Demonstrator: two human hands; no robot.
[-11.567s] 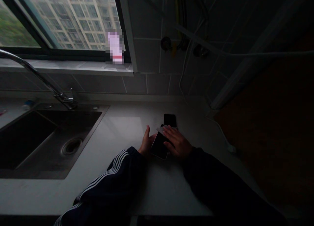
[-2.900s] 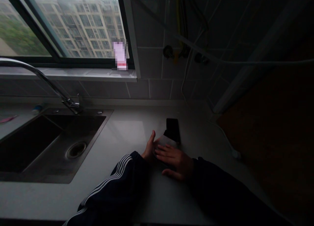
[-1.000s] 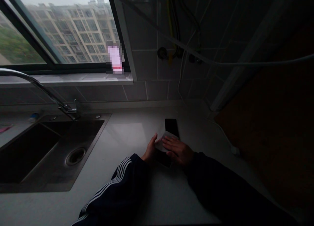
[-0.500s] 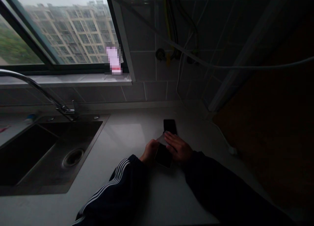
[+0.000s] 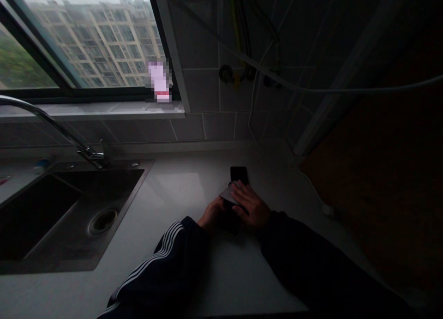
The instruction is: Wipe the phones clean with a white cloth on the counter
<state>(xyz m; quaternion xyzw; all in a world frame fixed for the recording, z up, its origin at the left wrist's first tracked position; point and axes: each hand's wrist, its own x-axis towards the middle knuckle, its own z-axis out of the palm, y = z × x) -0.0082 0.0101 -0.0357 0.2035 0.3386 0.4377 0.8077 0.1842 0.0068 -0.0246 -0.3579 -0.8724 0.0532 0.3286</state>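
A dark phone (image 5: 229, 221) lies on the pale countertop (image 5: 180, 189) in front of me. My left hand (image 5: 212, 212) curls round its left edge and holds it. My right hand (image 5: 252, 205) rests on top with its fingers pressing a small light cloth (image 5: 230, 193) against the phone's far end. A second dark phone (image 5: 239, 174) lies flat just beyond my fingertips, apart from both hands. The scene is dim and fine detail of the fingers is hard to see.
A steel sink (image 5: 69, 208) with a drain (image 5: 103, 220) and a curved tap (image 5: 51, 120) sits to the left. A window sill (image 5: 93, 109) carries a pink and white item (image 5: 159, 81). A white cable (image 5: 313, 189) runs along the counter's right side, by a brown panel (image 5: 387, 171).
My left hand has gone from open beside the phone to closed on its edge. My right hand keeps moving the cloth over the phone's surface, now at its far end.
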